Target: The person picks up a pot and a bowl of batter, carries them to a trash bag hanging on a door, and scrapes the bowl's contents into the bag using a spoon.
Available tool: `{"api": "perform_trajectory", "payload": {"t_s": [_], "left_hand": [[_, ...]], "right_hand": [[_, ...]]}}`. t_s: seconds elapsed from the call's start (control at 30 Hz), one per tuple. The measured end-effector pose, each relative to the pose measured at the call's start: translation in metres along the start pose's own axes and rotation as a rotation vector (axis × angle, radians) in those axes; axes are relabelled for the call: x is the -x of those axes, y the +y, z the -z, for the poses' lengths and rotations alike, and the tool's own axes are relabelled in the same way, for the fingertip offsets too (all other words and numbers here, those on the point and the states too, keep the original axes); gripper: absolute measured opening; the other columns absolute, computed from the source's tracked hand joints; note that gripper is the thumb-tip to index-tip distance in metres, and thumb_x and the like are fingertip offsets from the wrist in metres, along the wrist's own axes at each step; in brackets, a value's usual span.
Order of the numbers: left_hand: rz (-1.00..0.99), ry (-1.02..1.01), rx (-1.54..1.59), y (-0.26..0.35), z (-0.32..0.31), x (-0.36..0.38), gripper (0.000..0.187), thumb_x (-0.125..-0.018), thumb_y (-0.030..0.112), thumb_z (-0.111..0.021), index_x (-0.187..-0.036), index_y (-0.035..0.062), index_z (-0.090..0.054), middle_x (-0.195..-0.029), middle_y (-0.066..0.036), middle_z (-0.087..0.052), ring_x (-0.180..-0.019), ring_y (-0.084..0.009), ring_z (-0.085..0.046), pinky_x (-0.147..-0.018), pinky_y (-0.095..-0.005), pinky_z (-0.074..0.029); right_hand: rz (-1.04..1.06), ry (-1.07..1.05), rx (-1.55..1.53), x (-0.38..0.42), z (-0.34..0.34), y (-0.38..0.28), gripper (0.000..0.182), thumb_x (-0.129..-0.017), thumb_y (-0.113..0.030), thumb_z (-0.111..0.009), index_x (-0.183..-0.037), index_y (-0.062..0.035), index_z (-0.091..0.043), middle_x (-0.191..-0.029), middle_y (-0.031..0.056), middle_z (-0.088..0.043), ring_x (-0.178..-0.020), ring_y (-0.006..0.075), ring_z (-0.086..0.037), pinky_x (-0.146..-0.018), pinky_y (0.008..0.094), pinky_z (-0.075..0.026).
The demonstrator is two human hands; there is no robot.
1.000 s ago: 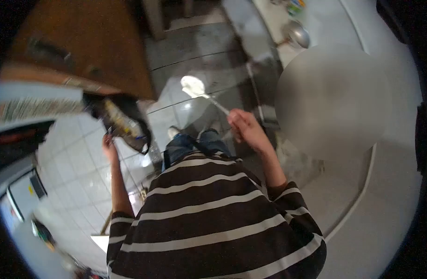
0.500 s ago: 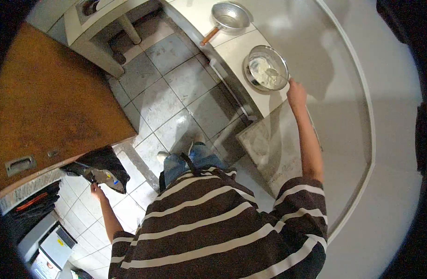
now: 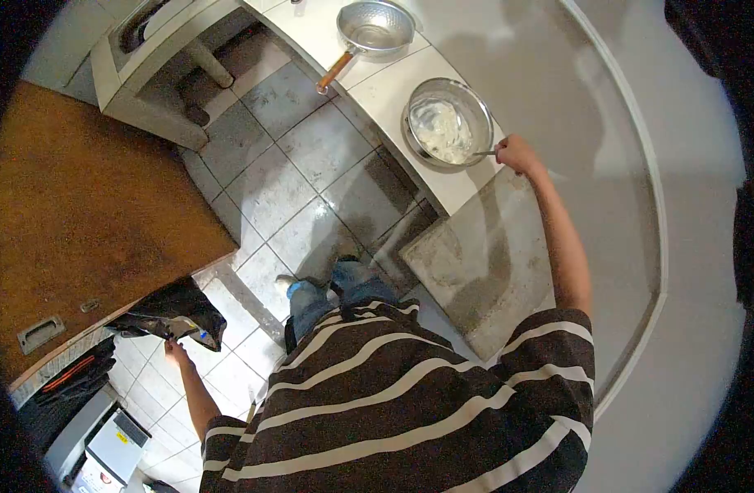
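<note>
My right hand (image 3: pixel 517 154) is closed around the handle of a metal spoon (image 3: pixel 482 154), which reaches over the near right rim of a steel bowl (image 3: pixel 407 131). A pale, creamy mixture (image 3: pixel 444 130) lies in the bowl and smears its inner wall; the spoon's head is hard to make out there. Low on the left, my left hand (image 3: pixel 176 352) pinches the edge of a black plastic bag (image 3: pixel 204 306) that hangs by the wooden cabinet. Something light with a small blue spot shows in the bag's opening.
A silver saucepan (image 3: pixel 375 29) with a wooden handle stands farther along the white tiled counter (image 3: pixel 377 86). Nearer me is a worn grey slab (image 3: pixel 475 255). The wooden cabinet (image 3: pixel 106 222) fills the left side, above a tiled floor (image 3: pixel 278 197). A white box (image 3: pixel 118 440) stands at lower left.
The spoon has moved from the middle of the mixture to the bowl's near right side, with my right hand slightly lower. The whole view has shifted a little; my left hand stays at the bag.
</note>
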State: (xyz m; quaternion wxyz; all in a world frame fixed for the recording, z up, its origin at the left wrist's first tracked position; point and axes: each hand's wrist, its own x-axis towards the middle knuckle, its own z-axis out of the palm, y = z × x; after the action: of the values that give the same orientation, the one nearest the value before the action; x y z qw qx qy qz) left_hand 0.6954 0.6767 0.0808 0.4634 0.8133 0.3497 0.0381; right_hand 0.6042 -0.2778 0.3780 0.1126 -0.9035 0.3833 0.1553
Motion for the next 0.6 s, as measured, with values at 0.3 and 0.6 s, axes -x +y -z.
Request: {"api": "perform_trajectory", "payload": {"t_s": [0.3,0.6], "left_hand": [[-0.570,0.289,-0.034,0.164,-0.060,0.117,0.044,-0.087,0.018,-0.056,-0.126,0.0034,-0.042,-0.103,-0.017,-0.051,-0.093,-0.0266,-0.053,-0.082,-0.0420,-0.047],[-0.458,-1.208,0.281,0.426,-0.418,0.415,0.061,-0.091,0.042,-0.055,-0.134,0.0023,-0.037,-0.123,-0.019,-0.050,-0.110,-0.0272,-0.053,-0.091,-0.0352,-0.043]], "right_hand": [[0.006,0.114,-0.332,0.020,-0.057,0.006,0.024,-0.079,-0.022,-0.054,-0.075,-0.0023,-0.067,-0.063,0.0154,-0.061,-0.049,0.0222,-0.059,-0.048,0.0354,-0.049],[-0.058,0.211,-1.326,0.028,-0.082,0.002,0.036,-0.090,-0.033,-0.059,-0.111,-0.0050,-0.053,-0.067,0.0051,-0.056,-0.053,0.0119,-0.056,-0.041,0.0278,-0.044]]}}
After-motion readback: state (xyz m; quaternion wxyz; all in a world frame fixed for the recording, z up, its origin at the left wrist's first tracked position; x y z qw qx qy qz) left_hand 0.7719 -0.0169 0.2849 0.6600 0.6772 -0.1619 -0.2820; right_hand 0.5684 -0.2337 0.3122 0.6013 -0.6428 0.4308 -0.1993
